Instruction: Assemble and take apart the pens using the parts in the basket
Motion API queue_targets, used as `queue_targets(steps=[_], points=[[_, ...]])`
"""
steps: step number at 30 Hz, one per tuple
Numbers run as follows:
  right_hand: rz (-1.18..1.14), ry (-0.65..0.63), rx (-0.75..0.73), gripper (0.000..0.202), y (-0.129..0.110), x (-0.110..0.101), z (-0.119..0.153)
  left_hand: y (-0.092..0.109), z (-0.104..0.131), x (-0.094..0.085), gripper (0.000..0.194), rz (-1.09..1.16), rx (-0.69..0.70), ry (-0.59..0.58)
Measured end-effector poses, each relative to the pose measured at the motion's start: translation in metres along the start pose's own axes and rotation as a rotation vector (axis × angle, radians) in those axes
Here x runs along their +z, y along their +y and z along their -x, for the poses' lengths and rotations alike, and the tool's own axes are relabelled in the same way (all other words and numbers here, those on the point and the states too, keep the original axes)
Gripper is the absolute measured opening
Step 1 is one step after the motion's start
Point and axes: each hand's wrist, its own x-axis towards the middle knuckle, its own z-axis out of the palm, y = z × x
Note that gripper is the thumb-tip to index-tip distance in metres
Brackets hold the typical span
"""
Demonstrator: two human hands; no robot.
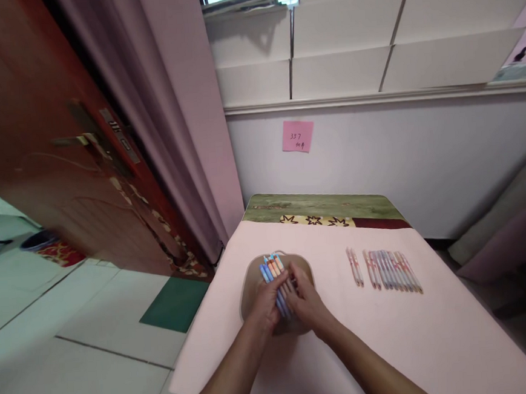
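Observation:
My left hand (266, 303) and my right hand (304, 300) meet over a flat tan pouch (252, 286) on the pink table cover (393, 344). Both hands are closed around a bundle of several pens (272, 267) with blue and orange barrels, whose tips fan out past my fingers toward the wall. To the right, a row of several more pens (387, 268) lies side by side on the cover, apart from my hands.
A green wooden strip with a patterned band (323, 207) edges the table by the white wall. A pink sticky note (297, 136) hangs above. A brown door (36, 148) and curtain (170, 119) stand left; tiled floor with a green mat (175, 304) lies below.

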Motion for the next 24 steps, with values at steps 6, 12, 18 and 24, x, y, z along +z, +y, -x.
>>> queue_targets(steps=[6, 12, 18, 24], points=[[-0.236, 0.017, 0.101, 0.073, -0.016, -0.009, 0.0, 0.01, 0.006, -0.005, 0.026, -0.095, 0.076, -0.025], [-0.342, -0.113, -0.032, 0.061, -0.038, -0.007, 0.0, 0.02, 0.021, 0.003, 0.044, -0.525, 0.401, -0.208], [-0.361, -0.21, -0.026, 0.106, -0.035, -0.012, -0.011, 0.026, 0.028, 0.005, 0.045, -0.948, 0.623, -0.333], [-0.271, -0.283, -0.117, 0.038, -0.035, -0.009, -0.015, 0.019, 0.021, 0.006, 0.042, -0.936, 0.625, -0.351]])
